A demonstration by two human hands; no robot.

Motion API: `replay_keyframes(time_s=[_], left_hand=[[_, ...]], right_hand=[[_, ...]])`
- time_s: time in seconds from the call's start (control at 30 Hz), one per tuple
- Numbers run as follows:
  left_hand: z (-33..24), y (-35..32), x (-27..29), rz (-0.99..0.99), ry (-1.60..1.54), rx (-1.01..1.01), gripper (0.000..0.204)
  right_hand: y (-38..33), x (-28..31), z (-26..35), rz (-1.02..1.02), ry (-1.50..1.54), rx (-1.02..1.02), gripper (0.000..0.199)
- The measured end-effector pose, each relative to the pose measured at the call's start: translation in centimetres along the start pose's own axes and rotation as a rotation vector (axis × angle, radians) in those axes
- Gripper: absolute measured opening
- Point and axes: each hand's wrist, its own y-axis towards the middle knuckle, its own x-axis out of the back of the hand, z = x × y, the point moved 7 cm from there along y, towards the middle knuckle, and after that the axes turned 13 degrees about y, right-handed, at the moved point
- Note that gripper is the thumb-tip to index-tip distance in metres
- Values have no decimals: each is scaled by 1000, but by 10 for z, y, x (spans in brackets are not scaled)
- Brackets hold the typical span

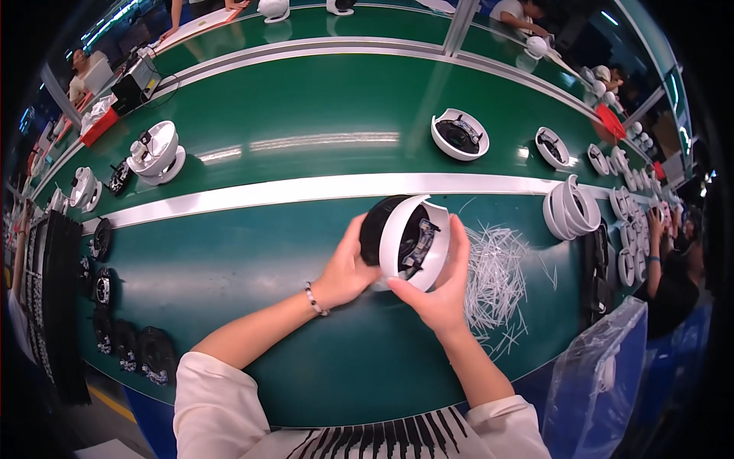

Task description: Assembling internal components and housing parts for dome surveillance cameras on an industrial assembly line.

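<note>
Up on the wearer's head, one wide fisheye looked down and forward, close over the green workbench (329, 375)!

Operator wears an off-white top (478, 438) with loose sleeves (218, 398) and tapering black stripes (378, 438) across the front, plus a light-and-dark beaded bracelet (315, 300) above a bare left hand (344, 269).

- From my remote seat I see a green desk (214, 268), surface glossy.
- Pale rail (344, 188) divides it from a green strip (306, 92) streaked with reflected light (325, 141).
- Metal post (460, 29) at the far edge.
- Light tube (608, 17) glows upper right.
- Yellow floor stripe (113, 405), lower left.
</note>
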Motion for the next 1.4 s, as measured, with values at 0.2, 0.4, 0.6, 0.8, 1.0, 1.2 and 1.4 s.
replay_keyframes(time_s=[0.2, 0.4, 0.6, 0.8, 1.0, 1.2, 1.4], left_hand=[[2, -12, 0, 197, -689, 503, 76], [11, -14, 2, 128, -620, 525, 71], [7, -16, 2, 138, -712, 465, 70], [12, -20, 10, 148, -679, 517, 74], [6, -28, 17, 229, -729, 394, 68], [0, -21, 17, 176, -650, 382, 78], [-4, -22, 25, -47, -645, 389, 66]], right_hand=[[-5, -26, -3, 134, 11, -61, 102], [-15, -45, 3, 317, -452, 95, 106], [-13, -47, 1, 317, -538, 72, 110], [-14, -54, 8, 359, -574, 91, 108], [-13, -63, 7, 377, -581, 91, 109], [-16, -66, -7, 285, -606, 63, 111], [-25, -67, -12, 225, -585, 75, 102]])
